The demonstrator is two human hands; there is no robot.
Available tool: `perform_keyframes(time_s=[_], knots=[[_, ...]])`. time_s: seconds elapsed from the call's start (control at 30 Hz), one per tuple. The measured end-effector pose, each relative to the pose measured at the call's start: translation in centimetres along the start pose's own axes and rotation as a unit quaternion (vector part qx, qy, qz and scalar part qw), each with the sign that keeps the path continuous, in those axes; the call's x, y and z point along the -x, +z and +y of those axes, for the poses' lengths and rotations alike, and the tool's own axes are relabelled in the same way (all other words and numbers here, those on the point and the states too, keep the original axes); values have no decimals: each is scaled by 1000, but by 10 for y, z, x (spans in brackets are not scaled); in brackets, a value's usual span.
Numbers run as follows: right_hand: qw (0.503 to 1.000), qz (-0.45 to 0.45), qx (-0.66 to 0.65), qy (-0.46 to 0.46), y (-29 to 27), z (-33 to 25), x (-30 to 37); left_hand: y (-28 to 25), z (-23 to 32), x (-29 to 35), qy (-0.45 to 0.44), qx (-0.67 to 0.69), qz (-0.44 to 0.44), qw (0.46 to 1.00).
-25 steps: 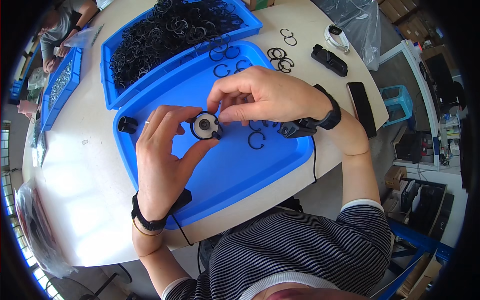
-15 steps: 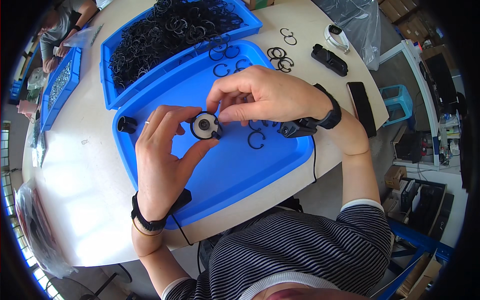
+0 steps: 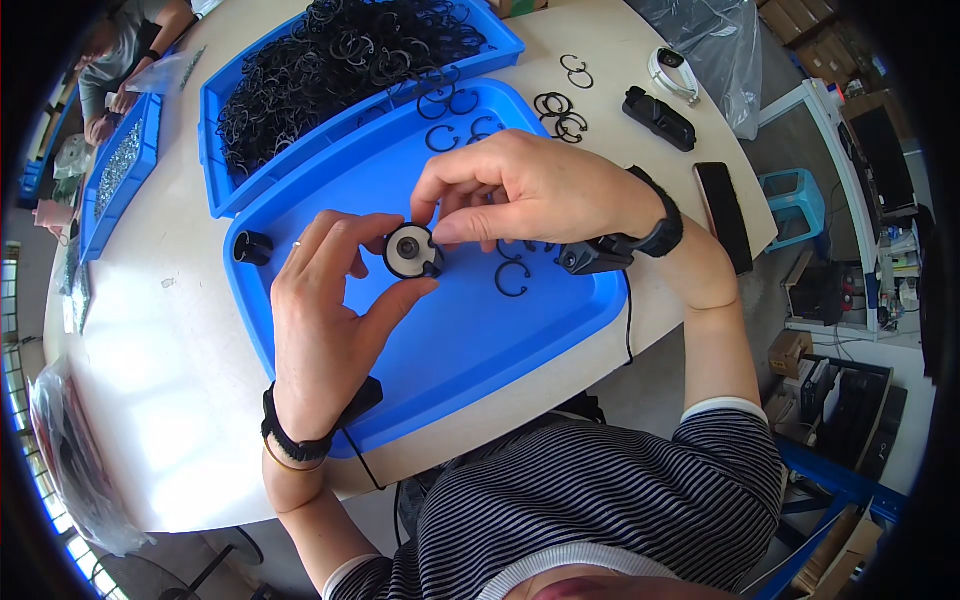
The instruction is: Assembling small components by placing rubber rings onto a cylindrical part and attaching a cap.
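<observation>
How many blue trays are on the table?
3. One near blue tray lies under both hands, one far blue tray behind it is heaped with black rings, and one small blue tray sits at the far left by another person. More could be hidden beyond the edge.

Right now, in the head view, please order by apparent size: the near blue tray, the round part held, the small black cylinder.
1. Near blue tray
2. Round part
3. Small black cylinder; this margin is small.
</observation>
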State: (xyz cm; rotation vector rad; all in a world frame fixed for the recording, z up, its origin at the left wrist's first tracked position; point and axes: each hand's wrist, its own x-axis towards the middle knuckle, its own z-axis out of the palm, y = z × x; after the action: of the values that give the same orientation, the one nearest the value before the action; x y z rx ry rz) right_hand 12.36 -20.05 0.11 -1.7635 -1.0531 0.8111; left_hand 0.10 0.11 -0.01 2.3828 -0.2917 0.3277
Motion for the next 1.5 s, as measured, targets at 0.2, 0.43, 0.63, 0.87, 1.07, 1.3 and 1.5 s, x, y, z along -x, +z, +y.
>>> perform_keyframes(time_s=[0.2, 0.43, 0.63, 0.87, 1.07, 1.3, 1.5], knots=[[1000, -1, 13, -7, -1, -1, 0, 2, 1, 1, -24, 30, 2, 999], [1000, -6, -3, -12, -1, 0, -1, 4, 0, 1, -26, 38, 5, 999], [1000, -5, -11, -7, -1, 1, -2, 3, -1, 0, -29, 47, 4, 998], [1000, 17, -11, -21, 1, -2, -2, -3, -1, 0, 5, 23, 19, 1000], [994, 70, -39, -73, 4, -12, 5, -6, 11, 6, 60, -11, 68, 996], [988, 91, -24, -119, -2, -18, 18, -4, 22, 10, 80, -42, 82, 993], [964, 250, 83, -27, -92, 11, 43, -12, 18, 10, 70, -3, 93, 993]])
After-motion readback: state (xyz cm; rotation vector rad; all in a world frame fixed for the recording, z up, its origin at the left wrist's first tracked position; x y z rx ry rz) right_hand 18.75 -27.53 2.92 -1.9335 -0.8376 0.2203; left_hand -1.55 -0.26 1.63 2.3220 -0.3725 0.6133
